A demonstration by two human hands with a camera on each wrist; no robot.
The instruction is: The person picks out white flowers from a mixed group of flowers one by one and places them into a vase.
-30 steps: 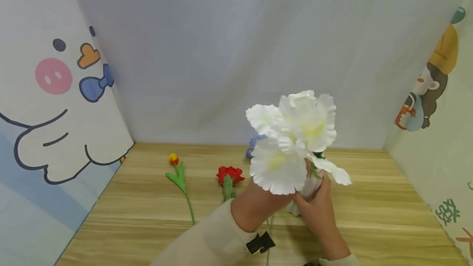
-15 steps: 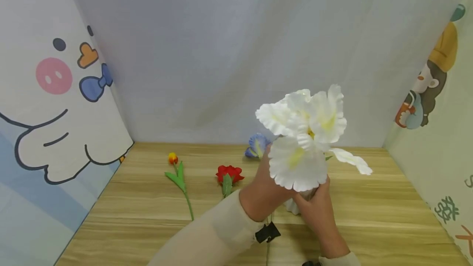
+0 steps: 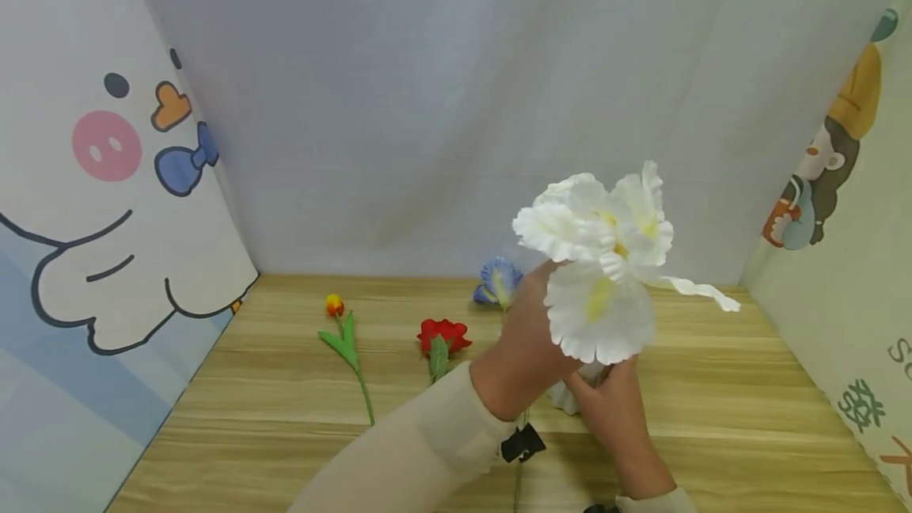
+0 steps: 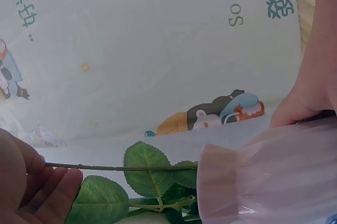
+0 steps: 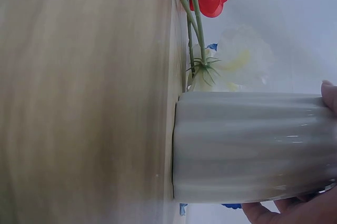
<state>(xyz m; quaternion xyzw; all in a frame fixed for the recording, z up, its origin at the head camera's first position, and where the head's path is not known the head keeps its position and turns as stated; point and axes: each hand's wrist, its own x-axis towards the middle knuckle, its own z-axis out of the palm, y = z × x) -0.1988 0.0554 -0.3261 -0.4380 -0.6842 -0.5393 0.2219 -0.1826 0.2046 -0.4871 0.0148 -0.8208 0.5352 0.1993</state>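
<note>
A large white iris [image 3: 602, 299] with yellow-marked petals stands above the pale fluted vase [image 3: 564, 398], hiding much of it in the head view. My left hand [image 3: 523, 347] holds the iris from behind the bloom. In the left wrist view the fingers pinch a thin stem [image 4: 87, 167], which runs into the mouth of the vase. Green leaves [image 4: 102, 200] crowd that mouth. My right hand [image 3: 613, 406] grips the upper part of the vase from the side. In the right wrist view the vase's base rests on the wooden table.
Left of the arms lie an orange-yellow tulip [image 3: 335, 305] and a red flower [image 3: 443, 336]. Behind the left hand is a blue iris [image 3: 499, 282]. A pale yellow-white flower [image 5: 237, 58] lies beyond the vase. Printed cloths hang at both sides, a plain curtain [image 3: 456, 101] behind.
My left hand and the white iris have shifted right, and the bloom has turned, its side petal swinging outward. The blue iris shows more. My right hand stays on the vase.
</note>
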